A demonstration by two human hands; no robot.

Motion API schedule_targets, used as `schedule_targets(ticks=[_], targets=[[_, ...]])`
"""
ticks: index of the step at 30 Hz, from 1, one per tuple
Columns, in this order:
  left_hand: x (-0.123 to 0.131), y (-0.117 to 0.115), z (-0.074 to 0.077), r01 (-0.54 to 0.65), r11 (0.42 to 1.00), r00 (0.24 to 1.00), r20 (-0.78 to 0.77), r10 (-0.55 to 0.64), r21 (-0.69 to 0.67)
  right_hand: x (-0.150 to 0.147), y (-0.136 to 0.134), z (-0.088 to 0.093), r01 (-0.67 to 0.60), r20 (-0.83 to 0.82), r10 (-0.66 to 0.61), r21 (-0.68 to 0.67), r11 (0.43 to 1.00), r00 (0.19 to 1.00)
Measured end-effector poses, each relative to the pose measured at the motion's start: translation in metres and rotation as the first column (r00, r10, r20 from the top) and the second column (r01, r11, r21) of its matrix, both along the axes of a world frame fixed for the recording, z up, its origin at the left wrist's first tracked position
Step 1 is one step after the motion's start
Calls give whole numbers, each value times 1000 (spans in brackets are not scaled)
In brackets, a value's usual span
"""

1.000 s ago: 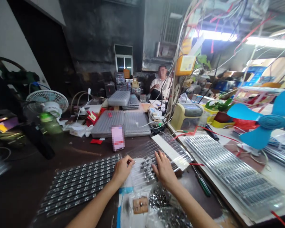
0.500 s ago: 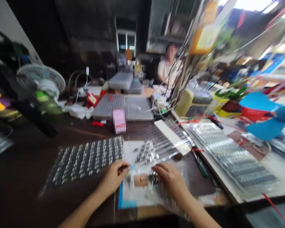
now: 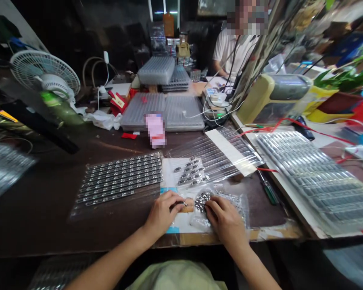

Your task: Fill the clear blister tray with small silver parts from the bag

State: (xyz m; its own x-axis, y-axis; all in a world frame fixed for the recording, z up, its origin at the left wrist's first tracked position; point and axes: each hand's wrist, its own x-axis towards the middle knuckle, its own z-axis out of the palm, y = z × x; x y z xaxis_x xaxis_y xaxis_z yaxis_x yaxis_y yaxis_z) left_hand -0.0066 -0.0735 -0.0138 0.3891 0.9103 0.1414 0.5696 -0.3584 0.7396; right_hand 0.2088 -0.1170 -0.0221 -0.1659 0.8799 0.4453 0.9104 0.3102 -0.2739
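My left hand pinches a small metal connector at the left end of a little wooden block. My right hand has its fingers bent together at the mouth of a clear plastic bag, against a heap of tiny shiny metal parts. Whatever its fingertips hold is hidden. Just beyond the hands, several loose connectors lie on a white sheet. To the left, rows of similar connectors fill a clear plastic tray.
An overlapping clear tray bears a pale strip. A green-handled screwdriver lies right of the bag. Stacked filled trays occupy the right board. A fan stands back left; a person sits across the table.
The view has tilted downward and become sharper. My left hand has come in to the wooden block, and a connector shows in its fingertips. My right hand stays by the metal parts.
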Motion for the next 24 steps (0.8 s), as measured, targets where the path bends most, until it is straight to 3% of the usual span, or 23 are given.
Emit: schedule_targets(ticks=[9, 17, 21, 24], targets=[[8, -3, -4, 42, 991, 994, -104, -29, 127, -2, -3, 7, -49, -308, 18, -95, 994, 951], [11, -3, -5, 50, 987, 989, -147, -28, 150, -10, 5, 5, -60, -402, -5, -148, 987, 915], [9, -1, -4, 34, 993, 999, -41, -30, 111, -26, 12, 1, -51, -334, -10, -172, 984, 942], [3, 5, -4, -84, 996, 986, 148, 80, 21, -41, 16, 0, -55, -263, 9, -168, 984, 965]])
